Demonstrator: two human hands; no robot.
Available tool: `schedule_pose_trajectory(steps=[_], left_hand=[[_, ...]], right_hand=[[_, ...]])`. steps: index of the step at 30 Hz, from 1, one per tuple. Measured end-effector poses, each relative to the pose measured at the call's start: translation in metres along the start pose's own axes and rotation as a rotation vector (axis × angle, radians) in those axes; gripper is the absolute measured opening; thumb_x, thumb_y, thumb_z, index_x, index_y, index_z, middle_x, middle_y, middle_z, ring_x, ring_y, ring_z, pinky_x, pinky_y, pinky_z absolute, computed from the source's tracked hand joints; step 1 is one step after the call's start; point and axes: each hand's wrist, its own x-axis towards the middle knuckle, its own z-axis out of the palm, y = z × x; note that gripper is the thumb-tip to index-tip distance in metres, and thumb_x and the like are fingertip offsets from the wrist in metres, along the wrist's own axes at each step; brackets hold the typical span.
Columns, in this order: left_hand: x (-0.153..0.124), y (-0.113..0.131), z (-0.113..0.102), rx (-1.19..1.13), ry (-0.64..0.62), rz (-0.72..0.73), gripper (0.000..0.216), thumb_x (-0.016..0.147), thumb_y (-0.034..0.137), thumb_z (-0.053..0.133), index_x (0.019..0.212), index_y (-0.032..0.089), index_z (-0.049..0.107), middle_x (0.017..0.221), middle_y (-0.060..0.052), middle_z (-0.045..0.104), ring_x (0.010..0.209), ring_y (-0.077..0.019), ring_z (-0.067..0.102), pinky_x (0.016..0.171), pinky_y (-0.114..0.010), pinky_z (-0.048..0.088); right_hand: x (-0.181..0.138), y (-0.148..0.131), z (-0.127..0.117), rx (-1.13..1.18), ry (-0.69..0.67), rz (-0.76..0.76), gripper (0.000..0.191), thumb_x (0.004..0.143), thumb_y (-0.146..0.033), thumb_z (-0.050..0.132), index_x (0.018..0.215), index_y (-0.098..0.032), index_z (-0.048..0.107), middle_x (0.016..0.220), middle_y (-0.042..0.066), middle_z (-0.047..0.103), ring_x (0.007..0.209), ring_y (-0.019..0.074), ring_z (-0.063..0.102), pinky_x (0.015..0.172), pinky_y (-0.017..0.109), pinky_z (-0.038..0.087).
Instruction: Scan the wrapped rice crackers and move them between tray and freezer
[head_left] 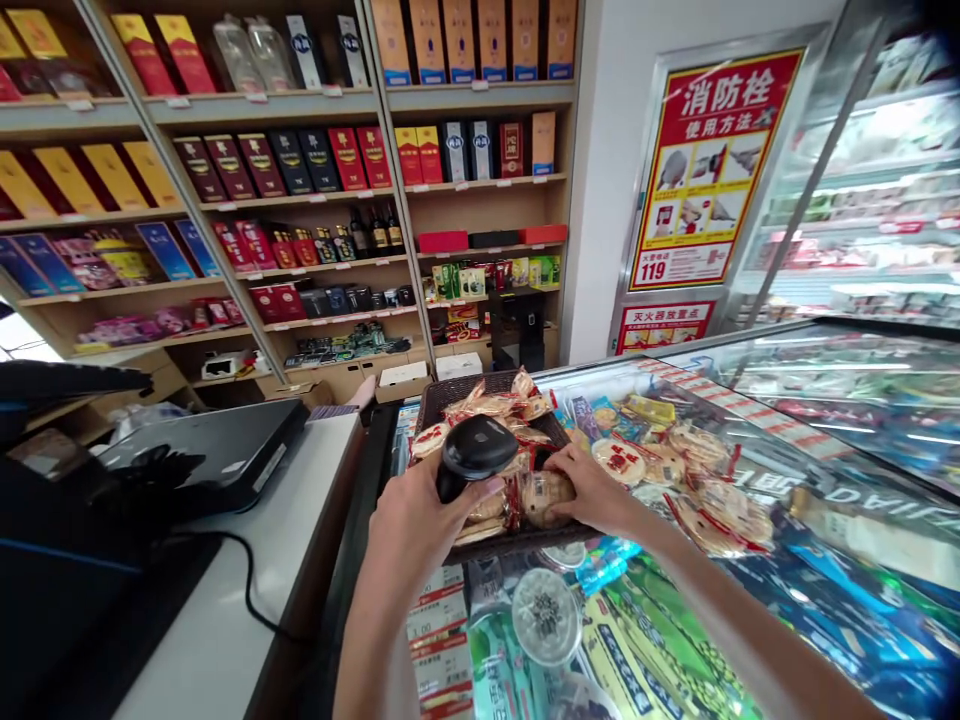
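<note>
A black handheld barcode scanner (478, 447) is gripped in my left hand (420, 515), its head over the middle of a dark wicker basket (431, 398). Clear packets of round, pale-brown baked goods, edged in red, fill the basket. My right hand (596, 490) has its fingers curled round one such packet (544, 498) at the basket's near right corner. The undersides of those fingers are hidden. More packets of the same kind (705, 450) lie in a loose pile to the right of my right hand.
The basket stands on a glass-topped freezer holding green ice-cream packs (667, 620) and round clear tubs (547, 615). Price labels (442, 640) line its left side. At left are a white counter (217, 590), a black flat device (202, 455) and a cable (251, 580). Stocked shelves (300, 200) stand behind.
</note>
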Motion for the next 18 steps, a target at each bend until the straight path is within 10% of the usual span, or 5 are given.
schedule_pose_trajectory(steps=[5, 18], left_hand=[[0.000, -0.002, 0.000, 0.002, 0.002, 0.006, 0.066, 0.072, 0.080, 0.051, 0.104, 0.025, 0.069, 0.088, -0.007, 0.071, 0.087, -0.0301, 0.063, 0.060, -0.027, 0.036], [0.007, -0.002, 0.004, 0.024, -0.246, 0.219, 0.058, 0.075, 0.073, 0.056, 0.097, 0.021, 0.069, 0.061, 0.001, 0.064, 0.062, -0.0205, 0.058, 0.057, -0.025, 0.036]], right_hand=[[-0.006, -0.008, -0.024, 0.229, -0.078, -0.019, 0.021, 0.081, -0.033, 0.065, 0.098, -0.022, 0.063, 0.095, 0.002, 0.066, 0.092, 0.0217, 0.062, 0.082, 0.033, 0.045], [-0.005, -0.007, -0.045, 0.703, 0.305, 0.166, 0.045, 0.075, -0.052, 0.072, 0.108, -0.024, 0.058, 0.087, 0.000, 0.069, 0.077, 0.0180, 0.066, 0.067, 0.029, 0.051]])
